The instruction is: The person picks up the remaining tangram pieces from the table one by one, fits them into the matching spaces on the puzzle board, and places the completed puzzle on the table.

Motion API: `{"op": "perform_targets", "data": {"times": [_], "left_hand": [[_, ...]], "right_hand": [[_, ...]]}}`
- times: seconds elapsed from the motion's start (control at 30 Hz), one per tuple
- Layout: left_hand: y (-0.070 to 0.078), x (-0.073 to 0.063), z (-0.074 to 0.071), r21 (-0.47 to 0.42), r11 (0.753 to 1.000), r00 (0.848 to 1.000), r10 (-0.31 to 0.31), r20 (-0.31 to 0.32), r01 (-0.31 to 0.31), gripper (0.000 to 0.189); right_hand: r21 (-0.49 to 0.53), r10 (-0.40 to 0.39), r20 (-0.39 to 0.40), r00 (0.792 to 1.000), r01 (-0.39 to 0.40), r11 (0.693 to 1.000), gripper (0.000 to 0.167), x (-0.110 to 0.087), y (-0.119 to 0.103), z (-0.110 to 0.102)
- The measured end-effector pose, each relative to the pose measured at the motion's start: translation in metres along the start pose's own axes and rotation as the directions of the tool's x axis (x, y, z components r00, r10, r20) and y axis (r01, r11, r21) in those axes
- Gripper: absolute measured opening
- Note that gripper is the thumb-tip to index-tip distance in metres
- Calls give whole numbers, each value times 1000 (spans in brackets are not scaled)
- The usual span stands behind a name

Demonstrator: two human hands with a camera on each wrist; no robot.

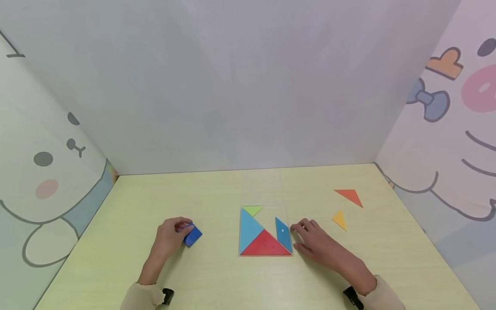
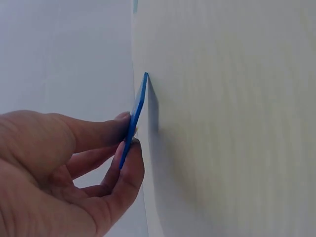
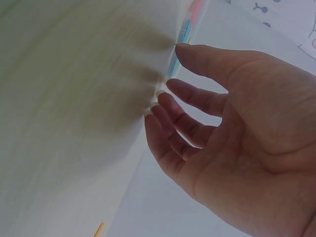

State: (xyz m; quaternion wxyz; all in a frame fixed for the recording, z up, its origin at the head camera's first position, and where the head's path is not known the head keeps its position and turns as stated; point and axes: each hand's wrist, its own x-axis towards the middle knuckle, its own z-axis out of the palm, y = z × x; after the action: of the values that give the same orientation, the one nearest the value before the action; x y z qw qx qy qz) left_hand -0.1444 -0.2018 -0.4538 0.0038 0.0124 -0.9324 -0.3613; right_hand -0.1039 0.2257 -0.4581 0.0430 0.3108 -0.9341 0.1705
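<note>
My left hand pinches a dark blue square tangram piece between thumb and fingers. In the left wrist view this blue piece stands tilted, seen edge-on. My right hand lies at the right edge of the tangram tray, fingers loosely bent and holding nothing. A blue parallelogram sits in the tray beside those fingertips. Also in the tray are a large light blue triangle, a large red triangle and a small green triangle at the top left corner.
Toward the right of the wooden table lie an orange-red triangle and a smaller yellow-orange triangle. A grey wall stands behind the table. Panels with cartoon drawings flank both sides.
</note>
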Motion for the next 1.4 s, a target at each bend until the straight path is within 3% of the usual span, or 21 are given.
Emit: {"op": "perform_targets", "data": {"times": [0.5,1.03,1.4], "left_hand": [[9,3,2,-125,992,1000,-13,23,16,23],[34,5,21,-328,942,997,-62,44,73,24],[53,8,40,-339,940,999,-33,44,45,21]], "right_hand": [[1,-10,-22,1000,10,1000,35,-2,1,1],[11,1,-4,1000,-1,1000,35,-2,1,0],[17,-19,-24,1000,19,1000,36,-3,2,1]]}}
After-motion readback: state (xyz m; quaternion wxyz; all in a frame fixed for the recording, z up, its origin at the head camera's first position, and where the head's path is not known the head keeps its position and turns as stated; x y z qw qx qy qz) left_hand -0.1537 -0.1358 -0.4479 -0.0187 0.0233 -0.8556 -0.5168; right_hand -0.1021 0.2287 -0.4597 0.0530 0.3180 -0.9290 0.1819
